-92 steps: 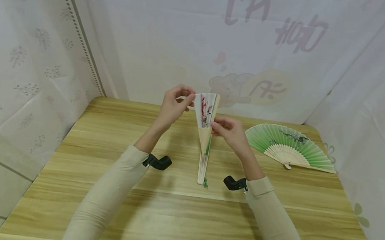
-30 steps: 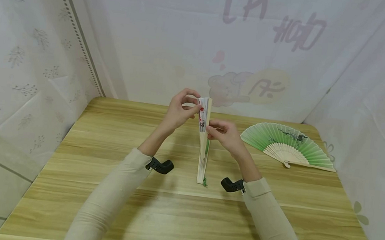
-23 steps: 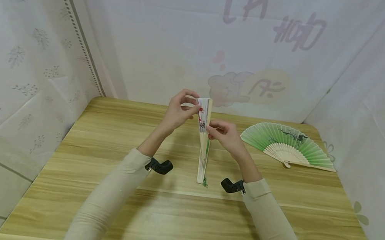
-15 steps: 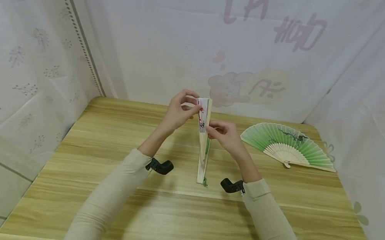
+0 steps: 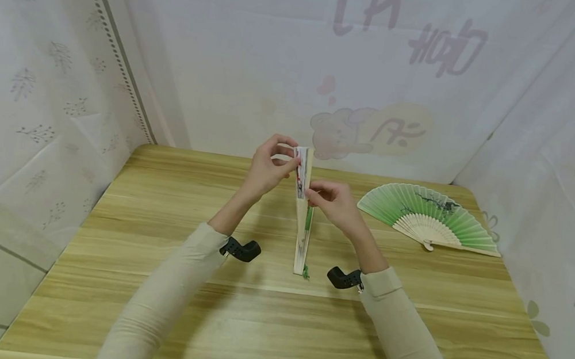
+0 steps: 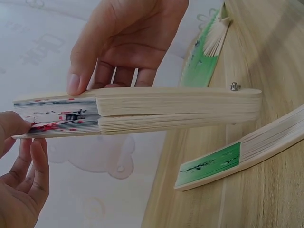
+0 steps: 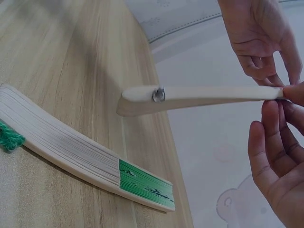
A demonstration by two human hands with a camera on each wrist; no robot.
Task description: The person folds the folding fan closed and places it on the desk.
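Observation:
In the head view, a white folding fan (image 5: 301, 210) with red blossoms stands nearly closed between my hands above the table. My left hand (image 5: 266, 169) pinches the fan's leaf near its top edge with thumb and fingers. From the other side, my right hand (image 5: 337, 204) grips the outer guard between thumb and fingers. The left wrist view shows the folded ribs (image 6: 175, 104) stacked with a narrow split and a metal rivet (image 6: 234, 86) at the far end. Beneath it on the table lies a closed green folding fan (image 7: 142, 183) with a green tassel (image 7: 9, 137).
Spread wide at the right of the table is another green folding fan (image 5: 429, 219) with a dark painted branch. The wooden table (image 5: 252, 332) backs onto a printed white curtain (image 5: 237, 53). Black wrist mounts (image 5: 242, 250) jut inward from both sleeves.
Three seconds ago the white fan was partly spread; its leaf has since folded into a narrow stack. My left hand moved right, and my right hand shifted slightly left.

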